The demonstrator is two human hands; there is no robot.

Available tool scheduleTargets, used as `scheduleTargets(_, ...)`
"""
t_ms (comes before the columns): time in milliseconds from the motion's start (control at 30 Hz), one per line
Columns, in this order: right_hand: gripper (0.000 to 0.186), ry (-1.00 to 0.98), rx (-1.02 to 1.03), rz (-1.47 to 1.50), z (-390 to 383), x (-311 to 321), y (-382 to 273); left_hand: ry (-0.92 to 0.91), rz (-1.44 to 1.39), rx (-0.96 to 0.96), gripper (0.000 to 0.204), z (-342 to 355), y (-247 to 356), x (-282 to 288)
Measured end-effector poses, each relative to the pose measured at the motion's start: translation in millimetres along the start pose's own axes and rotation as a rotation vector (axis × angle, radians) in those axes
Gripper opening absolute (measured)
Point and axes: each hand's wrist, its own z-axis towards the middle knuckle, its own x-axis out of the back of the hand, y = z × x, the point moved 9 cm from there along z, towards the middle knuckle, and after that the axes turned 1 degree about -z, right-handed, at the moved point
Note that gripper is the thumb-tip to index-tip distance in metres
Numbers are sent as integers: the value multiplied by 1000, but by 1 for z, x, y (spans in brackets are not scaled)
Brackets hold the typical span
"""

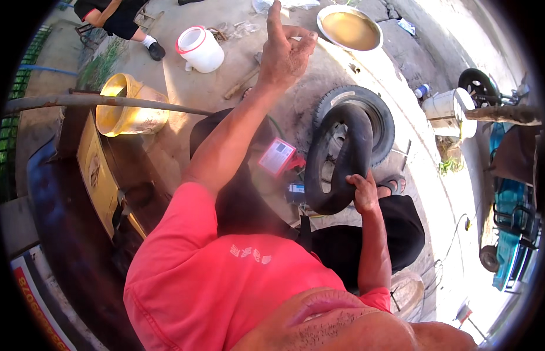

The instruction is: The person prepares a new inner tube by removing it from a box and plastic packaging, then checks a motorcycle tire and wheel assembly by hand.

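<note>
The site is an open-air workshop: sunlit concrete ground (427,234) carries a tire (387,131) on its wheel, a black inner tube (360,149) is present, and buckets (148,118) stand near a liquid-filled basin (379,34).

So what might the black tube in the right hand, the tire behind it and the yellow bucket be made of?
Black tube: probably soft rubber, dull black; its ring bends out of round. Tire: likely stiffer rubber, dark and matte, ridged edge. Yellow bucket: perhaps plastic, going by its scuffed, stained wall.

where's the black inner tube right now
In the head view, right of centre, the black inner tube is in the right hand, partly covering the tyre.
</note>
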Motion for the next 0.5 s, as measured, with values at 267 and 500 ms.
scheduleTargets(267, 37, 33, -16, 17, 0, 1, 2, 5, 91, -578, 95, -16, 80, 21)
scheduleTargets(500, 34, 64, 0, -62, 4, 1, 2, 32, 0, -154, 96, -6, 39, 37)
